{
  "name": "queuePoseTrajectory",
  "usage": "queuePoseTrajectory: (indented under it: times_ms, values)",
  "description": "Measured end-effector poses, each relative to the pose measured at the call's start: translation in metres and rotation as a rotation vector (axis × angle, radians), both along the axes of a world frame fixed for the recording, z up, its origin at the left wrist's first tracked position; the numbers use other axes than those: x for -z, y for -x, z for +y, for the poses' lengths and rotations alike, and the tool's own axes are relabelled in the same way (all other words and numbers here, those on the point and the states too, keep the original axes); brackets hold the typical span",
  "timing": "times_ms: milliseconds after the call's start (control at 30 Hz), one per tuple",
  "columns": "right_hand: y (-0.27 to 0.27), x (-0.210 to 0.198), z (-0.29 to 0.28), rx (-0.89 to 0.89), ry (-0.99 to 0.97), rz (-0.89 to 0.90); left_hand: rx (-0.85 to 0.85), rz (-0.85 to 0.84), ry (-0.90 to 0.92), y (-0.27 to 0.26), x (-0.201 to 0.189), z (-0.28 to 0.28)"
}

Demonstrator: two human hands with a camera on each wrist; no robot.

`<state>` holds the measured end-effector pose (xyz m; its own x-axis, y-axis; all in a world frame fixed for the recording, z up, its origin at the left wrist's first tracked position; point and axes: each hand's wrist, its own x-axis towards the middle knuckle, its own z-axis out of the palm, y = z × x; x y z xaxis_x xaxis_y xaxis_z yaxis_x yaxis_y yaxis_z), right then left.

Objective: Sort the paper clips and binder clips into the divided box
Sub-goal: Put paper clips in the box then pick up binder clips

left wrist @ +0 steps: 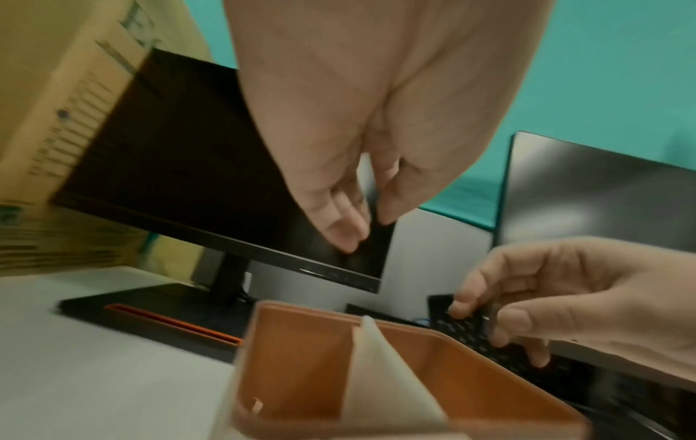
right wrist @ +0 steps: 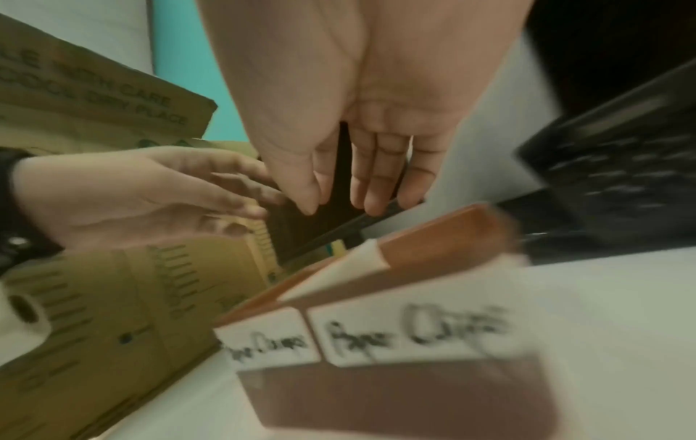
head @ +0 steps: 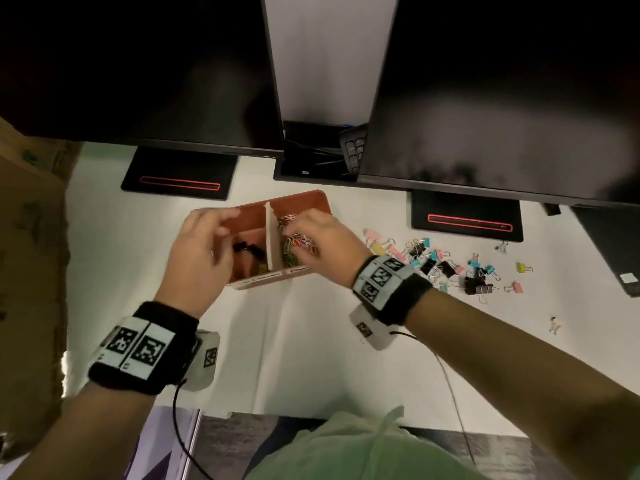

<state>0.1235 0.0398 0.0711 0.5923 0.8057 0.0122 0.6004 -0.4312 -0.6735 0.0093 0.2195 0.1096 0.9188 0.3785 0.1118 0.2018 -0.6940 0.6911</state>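
An orange-brown divided box (head: 306, 198) stands mid-table with a white divider (head: 268, 237). Its left compartment holds black binder clips (head: 246, 249); its right compartment holds coloured paper clips (head: 302, 242). My left hand (head: 204, 244) hovers over the left compartment with its fingers relaxed and nothing in them (left wrist: 350, 214). My right hand (head: 320, 237) is over the paper clips, fingers straight and empty (right wrist: 339, 184). Handwritten labels (right wrist: 406, 333) sit on the box's near wall. Several loose coloured and black binder clips (head: 446, 266) lie on the table to the right.
Two dark monitors on black stands (head: 176, 174) (head: 465, 216) rise close behind the box, with a keyboard (head: 355, 147) between them. A cardboard carton (head: 31, 237) stands at the left. One small clip (head: 555, 325) lies alone at the right, near the table's front edge (head: 346, 415).
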Motion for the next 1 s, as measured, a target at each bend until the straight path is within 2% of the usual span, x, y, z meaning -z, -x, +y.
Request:
queuePoseTrajectory:
  times_ms: [67,200,333,467,700,800,933,1000]
  values:
    - [-0.012,0.015,-0.044,0.116,0.063,0.007,0.134,-0.022,0.041,-0.001,0.004,-0.026]
    - [-0.029,0.034,-0.119,0.265,0.354,0.091,0.449,0.1,0.104,-0.003,0.033,-0.087]
    - [-0.024,0.045,-0.146,0.193,0.495,0.184,0.644,0.316,0.09,-0.006,0.072,-0.143]
    - [-0.015,0.061,-0.145,0.082,0.512,0.148,0.757,0.523,-0.001,-0.011,0.108,-0.174]
    - [-0.016,0.08,-0.141,0.107,0.498,0.182,0.667,0.592,0.003,-0.018,0.134,-0.171]
    - [-0.02,0.082,-0.144,0.135,0.467,0.227,0.576,0.525,0.025,-0.023,0.132,-0.166]
    - [-0.026,0.082,-0.144,0.126,0.435,0.218,0.414,0.427,0.158,-0.037,0.122,-0.168]
    - [-0.032,0.077,-0.146,0.144,0.392,0.206,0.387,0.42,0.187,-0.045,0.122,-0.171]
